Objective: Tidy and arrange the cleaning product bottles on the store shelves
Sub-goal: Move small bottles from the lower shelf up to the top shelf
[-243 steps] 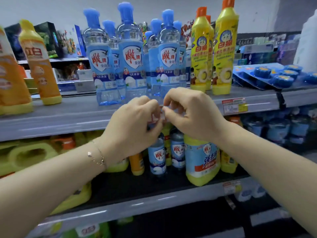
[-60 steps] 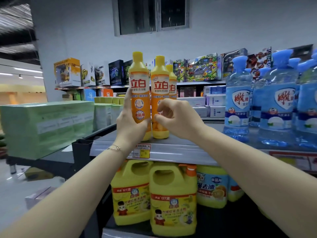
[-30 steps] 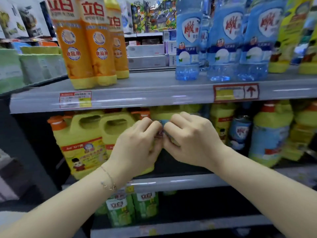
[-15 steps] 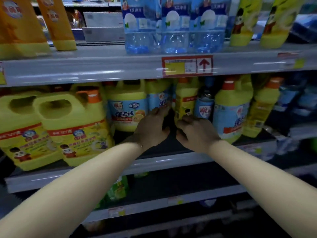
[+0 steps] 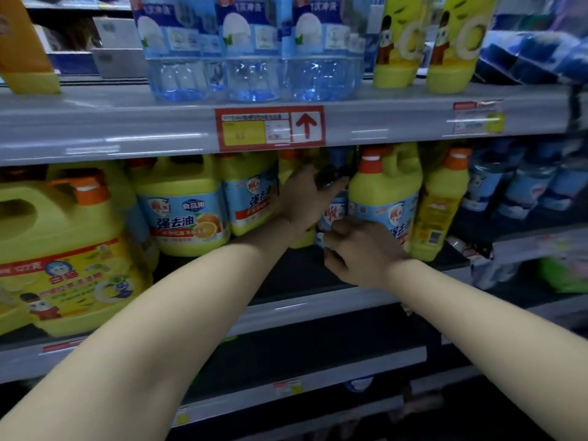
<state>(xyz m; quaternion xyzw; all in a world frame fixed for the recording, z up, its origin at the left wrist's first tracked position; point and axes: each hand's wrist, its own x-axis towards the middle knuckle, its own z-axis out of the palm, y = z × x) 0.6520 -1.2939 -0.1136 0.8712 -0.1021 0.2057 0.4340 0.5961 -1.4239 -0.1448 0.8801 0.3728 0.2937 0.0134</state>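
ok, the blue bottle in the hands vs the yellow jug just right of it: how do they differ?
Blue bottle is slim; yellow jug is much wider, with a moulded handle. Blue bottle's body reads blue; yellow jug is yellow with an orange cap. Left hand grips the blue bottle high, right hand low; the yellow jug just stands on the shelf. Both upright, both blue-labelled.

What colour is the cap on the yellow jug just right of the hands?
The cap is orange, seen in the head view.
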